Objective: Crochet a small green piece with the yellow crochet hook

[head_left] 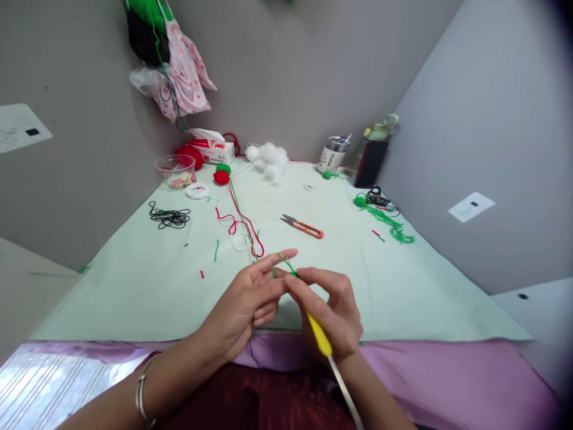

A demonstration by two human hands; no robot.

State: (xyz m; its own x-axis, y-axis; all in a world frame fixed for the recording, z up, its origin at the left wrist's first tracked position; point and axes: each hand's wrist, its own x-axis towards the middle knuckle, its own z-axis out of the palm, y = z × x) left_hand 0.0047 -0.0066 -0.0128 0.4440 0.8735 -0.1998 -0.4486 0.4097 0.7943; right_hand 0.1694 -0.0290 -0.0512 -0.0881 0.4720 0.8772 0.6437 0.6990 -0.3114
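Green yarn (285,260) loops over the raised index finger of my left hand (250,301), whose other fingers curl in and pinch the yarn near its middle. My right hand (333,304) is closed around a hook with a yellow handle (319,334); its metal shaft points down toward my lap. The fingertips of both hands meet at a small green piece, mostly hidden between them. From the left hand the green strand runs back over the table to a green ball (222,169), beside a red ball (221,177).
Orange-handled snips (307,228) lie beyond my hands. Black cord (170,216), a plastic bowl (179,173) and a tissue box (215,150) are at left. White stuffing (271,160) is at the back; a pen can (332,156), phone (371,164) and green yarn tangle (394,224) are at right.
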